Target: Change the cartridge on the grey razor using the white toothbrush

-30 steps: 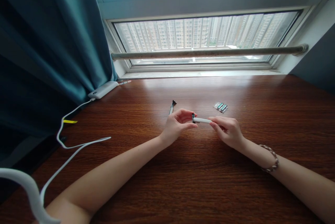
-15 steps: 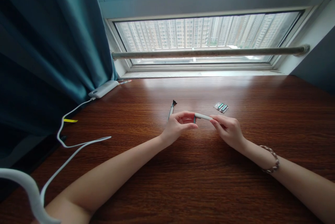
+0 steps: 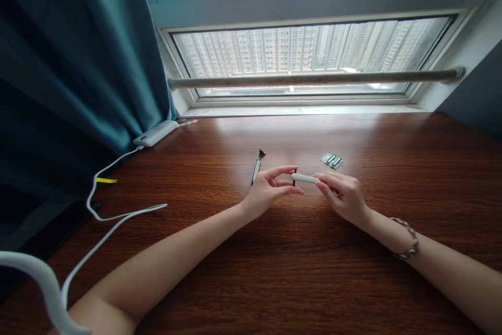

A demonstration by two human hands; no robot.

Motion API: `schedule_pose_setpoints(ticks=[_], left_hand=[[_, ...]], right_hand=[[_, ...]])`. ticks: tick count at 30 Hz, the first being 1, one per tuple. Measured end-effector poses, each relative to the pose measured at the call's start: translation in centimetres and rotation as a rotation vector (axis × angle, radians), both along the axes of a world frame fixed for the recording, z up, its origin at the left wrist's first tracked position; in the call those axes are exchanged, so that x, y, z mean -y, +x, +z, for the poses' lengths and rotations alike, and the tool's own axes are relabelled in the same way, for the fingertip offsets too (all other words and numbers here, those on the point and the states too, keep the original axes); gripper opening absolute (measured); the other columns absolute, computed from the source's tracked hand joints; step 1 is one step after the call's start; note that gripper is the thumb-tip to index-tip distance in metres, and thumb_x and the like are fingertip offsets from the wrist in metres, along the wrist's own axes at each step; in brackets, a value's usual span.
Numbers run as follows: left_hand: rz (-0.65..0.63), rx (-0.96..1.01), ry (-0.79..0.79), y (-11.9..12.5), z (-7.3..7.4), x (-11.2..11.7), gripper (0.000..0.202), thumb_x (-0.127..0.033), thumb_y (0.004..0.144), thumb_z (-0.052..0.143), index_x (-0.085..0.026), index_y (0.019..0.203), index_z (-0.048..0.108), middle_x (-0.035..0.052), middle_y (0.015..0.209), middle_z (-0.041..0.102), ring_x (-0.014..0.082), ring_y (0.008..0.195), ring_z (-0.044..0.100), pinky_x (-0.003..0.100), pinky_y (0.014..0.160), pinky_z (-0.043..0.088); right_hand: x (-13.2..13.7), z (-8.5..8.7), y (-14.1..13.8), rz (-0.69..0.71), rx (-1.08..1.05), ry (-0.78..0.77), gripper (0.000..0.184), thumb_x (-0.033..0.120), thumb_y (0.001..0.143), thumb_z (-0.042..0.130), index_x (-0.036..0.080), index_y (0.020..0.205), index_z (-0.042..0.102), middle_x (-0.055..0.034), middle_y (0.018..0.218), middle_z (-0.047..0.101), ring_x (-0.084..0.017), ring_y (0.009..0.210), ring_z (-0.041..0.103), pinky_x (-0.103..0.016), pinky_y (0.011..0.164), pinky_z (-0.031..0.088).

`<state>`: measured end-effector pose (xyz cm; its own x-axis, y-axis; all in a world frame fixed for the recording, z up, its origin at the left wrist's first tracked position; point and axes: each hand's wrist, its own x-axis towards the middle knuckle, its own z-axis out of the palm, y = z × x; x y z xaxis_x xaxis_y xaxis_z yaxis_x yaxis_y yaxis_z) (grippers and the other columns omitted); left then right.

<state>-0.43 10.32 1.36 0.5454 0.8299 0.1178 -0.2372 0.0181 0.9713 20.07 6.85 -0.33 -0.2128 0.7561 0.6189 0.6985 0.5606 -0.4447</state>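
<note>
Over the middle of the table, a razor [image 3: 306, 178] is held level, its pale handle pointing right and its narrow dark head at the left end. My right hand [image 3: 342, 192] pinches the handle's end between thumb and fingers. At the other end, my left hand [image 3: 270, 188] has its thumb and fingers around the two ends of the head. A second razor [image 3: 257, 169], with a dark head and a pale grey handle, lies just behind the left hand. Behind the right hand rests a small clear pack of razor cartridges [image 3: 332, 160] with green strips.
On the left, a white power bank [image 3: 156, 134] lies against the blue curtain [image 3: 117, 63], its white cable [image 3: 117, 217] looping over the table edge. A yellow strip [image 3: 106, 180] is beside the cable. A window with a rail [image 3: 314, 79] stands behind the brown table [image 3: 298, 277].
The razor's head has turned so that its dark edge now stands across between my left thumb and fingers. My left fingers have spread slightly to its ends. My right hand has hardly moved.
</note>
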Motion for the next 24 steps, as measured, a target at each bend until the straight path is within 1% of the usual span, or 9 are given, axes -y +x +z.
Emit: schedule_pose_setpoints(ticks=[3,5,7,11,13,16,18,21,24], left_hand=[[0.001,0.036,-0.012,0.12,-0.01,0.01,0.049,-0.020,0.063,0.070,-0.017,0.110,0.053,0.0065,0.098,0.060,0.0201,0.076,0.063,0.037,0.078,0.049],[-0.003,0.008,-0.010,0.14,0.00,-0.03,0.049,-0.021,0.064,0.069,-0.015,0.110,0.053,0.0063,0.090,0.062,0.0206,0.077,0.063,0.037,0.079,0.048],[-0.010,-0.018,-0.017,0.12,0.05,-0.04,0.045,-0.021,0.063,0.070,-0.013,0.105,0.055,0.0068,0.085,0.064,0.0212,0.078,0.063,0.038,0.079,0.048],[-0.011,-0.050,-0.036,0.04,0.25,0.06,0.039,-0.022,0.061,0.071,-0.011,0.095,0.056,0.0102,0.089,0.065,0.0214,0.073,0.064,0.038,0.076,0.049],[-0.012,-0.071,-0.039,-0.01,0.31,0.10,0.035,-0.023,0.063,0.069,-0.010,0.093,0.057,0.0107,0.085,0.065,0.0205,0.069,0.064,0.038,0.072,0.051],[-0.002,-0.059,-0.045,-0.04,0.20,0.05,0.034,-0.023,0.063,0.069,-0.010,0.092,0.057,0.0095,0.082,0.065,0.0197,0.065,0.063,0.036,0.068,0.051],[0.006,-0.033,-0.052,-0.01,0.03,-0.05,0.032,-0.022,0.063,0.069,-0.010,0.091,0.057,0.0090,0.082,0.065,0.0201,0.066,0.064,0.037,0.069,0.051],[0.015,0.019,-0.067,0.06,-0.23,-0.21,0.032,-0.019,0.063,0.070,-0.011,0.090,0.056,0.0082,0.082,0.066,0.0206,0.068,0.064,0.039,0.071,0.051],[0.042,0.032,-0.072,0.09,-0.33,-0.35,0.032,-0.016,0.061,0.071,-0.012,0.090,0.057,0.0075,0.083,0.066,0.0209,0.073,0.064,0.040,0.079,0.048]], right_hand=[[0.10,0.01,0.01,0.000,0.048,0.047,0.017,0.028,0.083,0.051,0.019,0.091,0.063,-0.0012,0.065,0.056,-0.011,0.052,0.044,-0.023,0.054,0.032],[0.14,0.04,0.01,-0.014,0.061,0.050,0.018,0.028,0.083,0.051,0.018,0.092,0.063,-0.0018,0.066,0.057,-0.011,0.054,0.046,-0.023,0.055,0.034],[0.15,0.08,0.01,-0.035,0.034,0.040,0.018,0.028,0.085,0.049,0.018,0.093,0.062,-0.0030,0.071,0.060,-0.012,0.056,0.049,-0.024,0.057,0.035],[0.08,0.10,-0.02,-0.022,-0.052,0.028,0.021,0.027,0.087,0.044,0.017,0.093,0.062,-0.0048,0.079,0.063,-0.013,0.062,0.054,-0.024,0.060,0.037],[0.03,0.07,-0.02,-0.009,-0.048,0.009,0.021,0.028,0.087,0.044,0.017,0.092,0.062,-0.0044,0.078,0.063,-0.013,0.062,0.054,-0.023,0.059,0.037],[-0.01,0.03,-0.02,-0.059,-0.064,-0.019,0.021,0.028,0.087,0.045,0.017,0.092,0.062,-0.0030,0.072,0.061,-0.012,0.058,0.052,-0.023,0.056,0.036],[0.01,0.06,-0.01,-0.060,-0.080,-0.024,0.021,0.028,0.087,0.045,0.016,0.092,0.062,-0.0023,0.069,0.060,-0.011,0.055,0.050,-0.023,0.055,0.035],[0.08,0.18,-0.01,0.009,-0.044,-0.021,0.020,0.027,0.086,0.045,0.017,0.092,0.062,-0.0023,0.069,0.059,-0.011,0.054,0.049,-0.023,0.056,0.035],[0.11,0.23,-0.03,0.010,-0.009,-0.026,0.019,0.027,0.086,0.046,0.017,0.093,0.062,-0.0026,0.067,0.058,-0.011,0.054,0.048,-0.023,0.056,0.035]])
